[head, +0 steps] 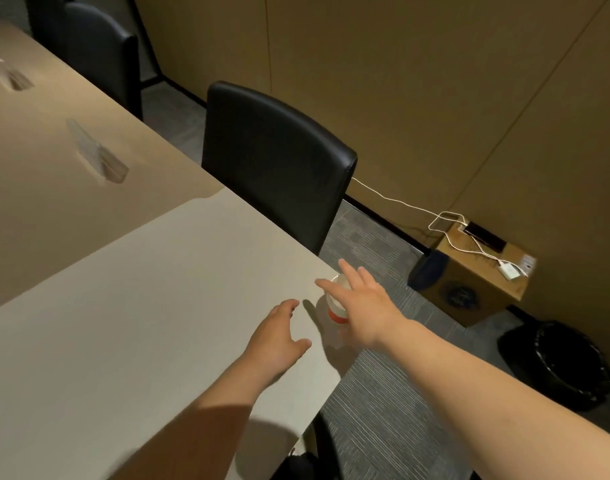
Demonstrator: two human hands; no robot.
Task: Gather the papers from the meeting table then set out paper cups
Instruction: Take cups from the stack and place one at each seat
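Two bare forearms reach over the smooth, pale beige table (130, 306). The left hand (279, 337) hovers low, fingers (289, 306) loosely spread, holding nothing. Just beyond, the right hand (362, 306) has its fingers (331, 287) stretched wide over a small white paper cup with an orange base (334, 306), standing at the table's corner edge; whether they touch it is unclear. Farther off stands a black padded chair (275, 161).

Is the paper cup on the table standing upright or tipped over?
Upright. The cup stands near the table edge, its open rim up and orange base down. The right hand partly covers it.
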